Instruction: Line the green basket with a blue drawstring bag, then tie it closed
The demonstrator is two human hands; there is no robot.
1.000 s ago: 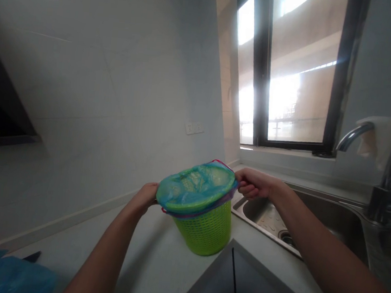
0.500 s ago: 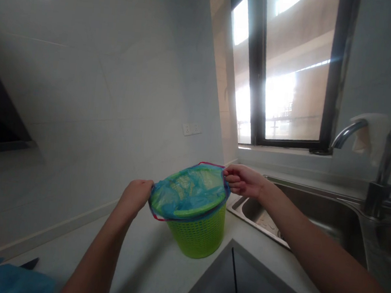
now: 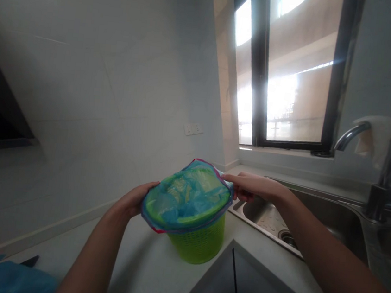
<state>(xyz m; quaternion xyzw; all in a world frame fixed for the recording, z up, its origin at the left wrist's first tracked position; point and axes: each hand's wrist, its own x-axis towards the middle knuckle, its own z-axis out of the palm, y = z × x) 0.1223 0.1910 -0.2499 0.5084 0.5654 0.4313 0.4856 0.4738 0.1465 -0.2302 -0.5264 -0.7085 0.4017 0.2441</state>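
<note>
A bright green perforated plastic basket point(image 3: 195, 246) stands on the counter in front of me. A thin, see-through blue garbage bag point(image 3: 190, 197) with a pinkish-red edge lies over its mouth, sagging inside and hanging past the rim. At the left of the rim, my left hand point(image 3: 137, 200) grips the bag's edge, its fingertips partly hidden. My right hand point(image 3: 249, 185) is at the right side of the rim; its index finger lies along the bag's edge while the other fingers curl below.
The steel sink point(image 3: 272, 215) lies to the right, with a tap point(image 3: 386, 162) that has a cloth point(image 3: 374, 137) over it. Grey cabinet fronts point(image 3: 216, 284) show below the counter edge. More blue plastic point(image 3: 7, 276) lies at lower left beside a dark pointed object point(image 3: 30, 261).
The bag's edge has come lower around the basket's rim at the left and right. My left hand has flattened against the rim, and my right index finger has straightened along the edge.
</note>
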